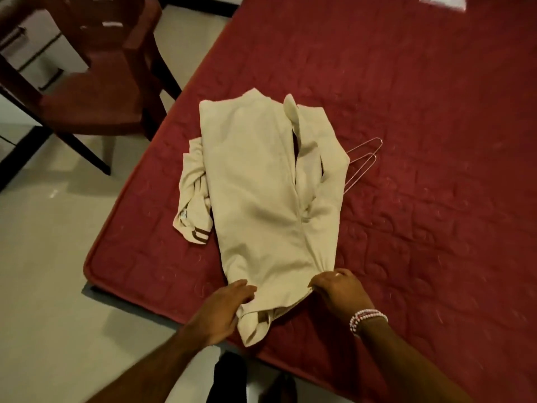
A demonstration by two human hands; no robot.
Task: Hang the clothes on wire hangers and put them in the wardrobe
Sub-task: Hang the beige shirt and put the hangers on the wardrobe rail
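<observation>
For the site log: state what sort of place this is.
Probably a bedroom: a red quilted mattress holding a beige garment and wire hangers, with a dark red chair on the pale floor beside it.
</observation>
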